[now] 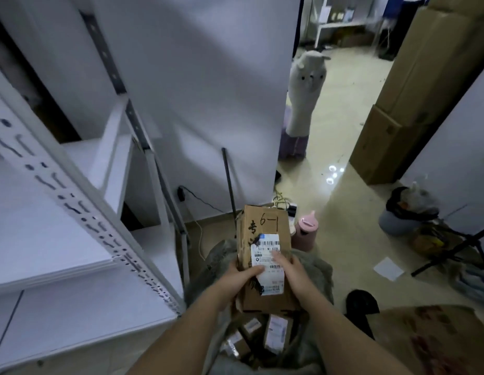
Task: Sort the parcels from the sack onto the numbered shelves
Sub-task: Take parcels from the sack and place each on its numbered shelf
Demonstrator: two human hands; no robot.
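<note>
- White metal shelves (73,239) stand at left
- Left hand (239,277) and right hand (292,274) hold a cardboard parcel (265,255) marked "6-1" above the open grey sack (314,269), fingers curled round its sides, thumbs pressing its label
- More parcels (274,334) lie inside the sack
- A pink bottle (307,234) stands just beyond

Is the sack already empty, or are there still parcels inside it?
Not empty. Below the cardboard box held by the left hand and right hand, the open sack shows several labelled parcels inside.
</note>
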